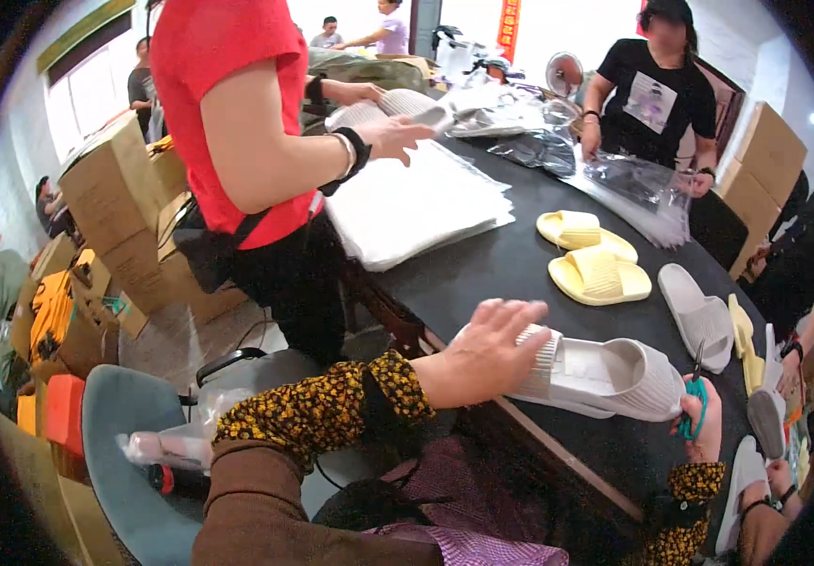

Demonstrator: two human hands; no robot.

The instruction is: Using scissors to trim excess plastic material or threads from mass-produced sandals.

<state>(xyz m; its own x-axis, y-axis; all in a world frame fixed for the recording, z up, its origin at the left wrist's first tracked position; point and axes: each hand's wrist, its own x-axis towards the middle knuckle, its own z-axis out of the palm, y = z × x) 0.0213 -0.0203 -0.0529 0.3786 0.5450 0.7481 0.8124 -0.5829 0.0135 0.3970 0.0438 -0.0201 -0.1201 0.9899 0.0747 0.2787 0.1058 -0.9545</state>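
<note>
A pair of light grey ribbed slippers (605, 375) lies on the dark table in front of me, end to end and overlapping. My left hand (494, 351) is at their left end with its fingers stretched out, slightly blurred, over or against the ribbed strap; I cannot tell if it presses on it. At the right end my right hand (702, 420) is closed round teal-handled scissors (696, 401), their dark tips pointing up and away. Its fingers are right by the slipper's ribbed end. Beyond lie yellow slippers (599, 275) and another grey slipper (696, 316).
To my left a person in red (237, 123) holds grey slippers (407, 104) over a stack of white sheets (416, 208). Across the table (454, 292), a person in black (657, 94) handles clear plastic bags (638, 193). More workers' hands are at the right; a blue-grey chair (128, 453) and cartons (119, 208) stand left.
</note>
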